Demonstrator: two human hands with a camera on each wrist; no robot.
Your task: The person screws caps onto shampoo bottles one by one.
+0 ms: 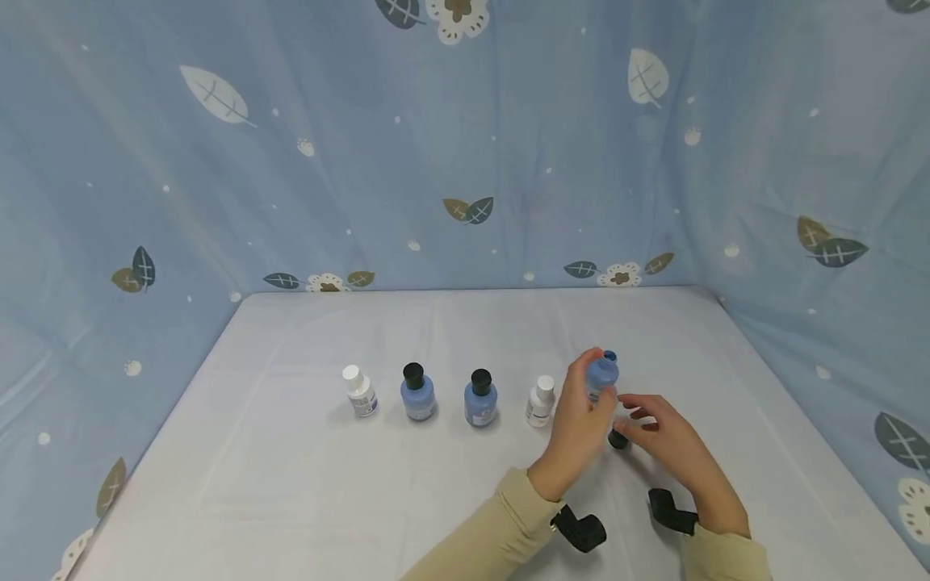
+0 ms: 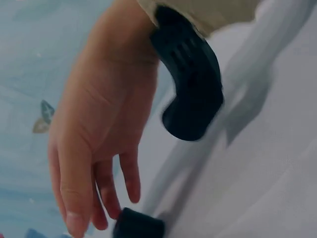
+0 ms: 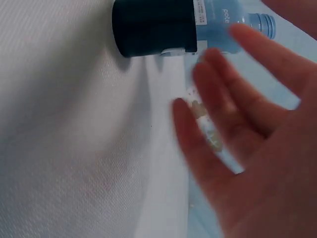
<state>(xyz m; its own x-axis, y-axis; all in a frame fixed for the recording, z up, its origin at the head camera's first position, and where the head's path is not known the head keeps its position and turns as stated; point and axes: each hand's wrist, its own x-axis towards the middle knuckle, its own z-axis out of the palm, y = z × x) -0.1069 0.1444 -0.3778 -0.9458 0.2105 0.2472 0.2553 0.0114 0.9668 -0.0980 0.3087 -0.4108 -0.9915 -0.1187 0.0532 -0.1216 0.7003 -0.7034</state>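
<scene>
In the head view my left hand has its thumb and index finger around an uncapped blue bottle, which stands upright. The same bottle shows its bare threaded neck and white label in the right wrist view. A black cap rests on the table before the bottle. Right above the cap, my right hand has its fingers loosely bent and spread, holding nothing. Its fingertips hang beside the cap in the left wrist view. The large cap hides the bottle's base in the right wrist view.
Left of my hands stand two blue bottles with black caps, one outer and one inner. A white bottle is close to my left wrist, another white bottle at the row's left end. A patterned curtain borders the white table.
</scene>
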